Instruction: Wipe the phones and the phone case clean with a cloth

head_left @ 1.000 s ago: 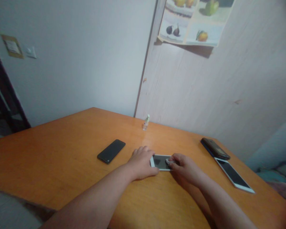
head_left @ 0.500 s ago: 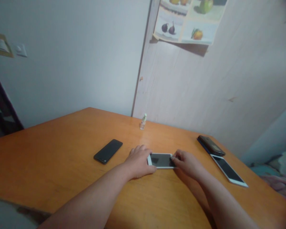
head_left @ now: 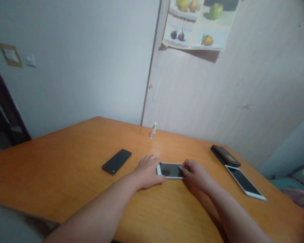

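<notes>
A white-framed smartphone (head_left: 170, 170) lies flat and sideways on the wooden table, its dark screen facing up. My left hand (head_left: 149, 171) grips its left end, thumb along the near edge and fingers at the far edge. Over the right end of the screen is my right hand (head_left: 194, 171), its fingers pinched together. A small whitish thing (head_left: 180, 167) pokes out at those fingertips, touching or just above the glass; it is too small to name. The right hand partly hides that end of the phone.
To the left lies a black phone (head_left: 117, 161). A small clear bottle (head_left: 153, 131) stands near the wall. At right, a white tablet-like device (head_left: 245, 182) lies beside a dark wallet-like case (head_left: 226, 155). The table (head_left: 66, 162) meets the wall behind.
My right hand has shifted slightly left over the screen, with the whitish thing at its fingertips. My left hand stays on the phone. The camera view has tilted a little.
</notes>
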Demonstrator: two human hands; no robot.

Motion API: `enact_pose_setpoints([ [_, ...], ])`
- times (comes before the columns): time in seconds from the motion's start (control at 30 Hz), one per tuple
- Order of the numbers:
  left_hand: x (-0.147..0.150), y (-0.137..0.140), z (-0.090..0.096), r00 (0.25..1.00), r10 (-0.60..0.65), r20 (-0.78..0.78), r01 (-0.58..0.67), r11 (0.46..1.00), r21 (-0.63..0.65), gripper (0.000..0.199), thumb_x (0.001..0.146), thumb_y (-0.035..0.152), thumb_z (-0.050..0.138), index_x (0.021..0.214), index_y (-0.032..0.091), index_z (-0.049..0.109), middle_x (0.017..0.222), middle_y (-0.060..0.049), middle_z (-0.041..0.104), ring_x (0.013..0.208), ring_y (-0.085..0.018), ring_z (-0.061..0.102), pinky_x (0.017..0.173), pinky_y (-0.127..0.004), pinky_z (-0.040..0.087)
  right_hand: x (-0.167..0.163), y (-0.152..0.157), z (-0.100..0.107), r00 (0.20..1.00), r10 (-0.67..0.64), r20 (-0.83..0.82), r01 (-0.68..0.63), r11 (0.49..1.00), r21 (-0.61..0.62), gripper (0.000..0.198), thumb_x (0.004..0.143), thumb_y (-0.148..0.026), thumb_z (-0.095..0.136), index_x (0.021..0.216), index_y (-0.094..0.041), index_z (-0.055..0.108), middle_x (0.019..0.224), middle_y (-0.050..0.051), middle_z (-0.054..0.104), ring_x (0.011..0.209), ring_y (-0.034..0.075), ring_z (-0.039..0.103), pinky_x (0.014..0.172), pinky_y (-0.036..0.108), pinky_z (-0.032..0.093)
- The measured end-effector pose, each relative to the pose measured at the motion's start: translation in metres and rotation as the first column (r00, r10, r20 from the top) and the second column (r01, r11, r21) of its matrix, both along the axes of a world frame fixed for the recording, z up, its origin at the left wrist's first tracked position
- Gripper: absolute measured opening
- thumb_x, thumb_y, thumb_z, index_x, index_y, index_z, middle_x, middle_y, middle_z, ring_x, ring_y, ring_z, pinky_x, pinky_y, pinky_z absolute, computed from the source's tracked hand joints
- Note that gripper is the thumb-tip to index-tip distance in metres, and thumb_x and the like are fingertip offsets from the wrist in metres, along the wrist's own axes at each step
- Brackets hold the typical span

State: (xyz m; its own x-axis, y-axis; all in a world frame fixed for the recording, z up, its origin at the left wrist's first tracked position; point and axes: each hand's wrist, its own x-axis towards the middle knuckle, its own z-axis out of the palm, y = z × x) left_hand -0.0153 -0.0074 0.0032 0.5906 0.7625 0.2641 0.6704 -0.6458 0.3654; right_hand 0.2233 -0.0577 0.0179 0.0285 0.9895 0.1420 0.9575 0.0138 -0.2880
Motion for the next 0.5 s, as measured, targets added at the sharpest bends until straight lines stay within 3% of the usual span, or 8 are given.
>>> enact_pose_setpoints([
  [0.2,-0.001,0.0,0.002,1.0,-0.015,0.002,0.015,1.0,-0.022,0.045,0.072,0.048,0.068,0.11,0.025,0.065,0.108,-0.007,0.061,0.101,-0.028,0.057,0.083,-0.037,0.048,-0.032,-0.01,-0.004,0.969,0.23,-0.087,-0.224,0.971,0.08,0.022,0.094,-0.033,0.048,0.083,-0.02,0.064,0.087,0.003,0.061,0.078,0.016,0.058,0.069,0.026,0.039],
  [0.27,-0.001,-0.001,0.002,1.0,-0.013,0.008,0.014,1.0,-0.023,0.045,0.071,0.048,0.069,0.109,0.025,0.065,0.108,-0.007,0.061,0.101,-0.028,0.057,0.084,-0.037,0.048,-0.029,-0.007,-0.005,0.975,0.204,-0.092,-0.196,0.977,0.083,0.02,0.093,-0.03,0.05,0.082,-0.02,0.063,0.086,0.003,0.06,0.077,0.016,0.058,0.069,0.026,0.039],
  [0.43,-0.002,0.0,0.002,1.0,-0.015,0.021,0.016,1.0,-0.023,0.049,0.07,0.049,0.07,0.111,0.024,0.065,0.109,-0.007,0.062,0.103,-0.028,0.056,0.087,-0.037,0.048,-0.006,0.007,-0.01,0.998,-0.005,-0.064,0.012,0.995,0.099,0.012,0.089,-0.021,0.051,0.088,-0.019,0.064,0.088,0.006,0.063,0.084,0.019,0.059,0.075,0.028,0.041],
  [0.5,-0.003,0.0,0.001,1.0,-0.016,0.023,0.016,1.0,-0.018,0.049,0.07,0.049,0.07,0.111,0.024,0.065,0.109,-0.007,0.062,0.103,-0.028,0.056,0.088,-0.037,0.048,-0.009,0.007,-0.013,0.998,0.025,-0.062,-0.018,0.994,0.109,0.014,0.089,-0.02,0.051,0.09,-0.019,0.065,0.091,0.006,0.063,0.086,0.019,0.059,0.077,0.028,0.042],
])
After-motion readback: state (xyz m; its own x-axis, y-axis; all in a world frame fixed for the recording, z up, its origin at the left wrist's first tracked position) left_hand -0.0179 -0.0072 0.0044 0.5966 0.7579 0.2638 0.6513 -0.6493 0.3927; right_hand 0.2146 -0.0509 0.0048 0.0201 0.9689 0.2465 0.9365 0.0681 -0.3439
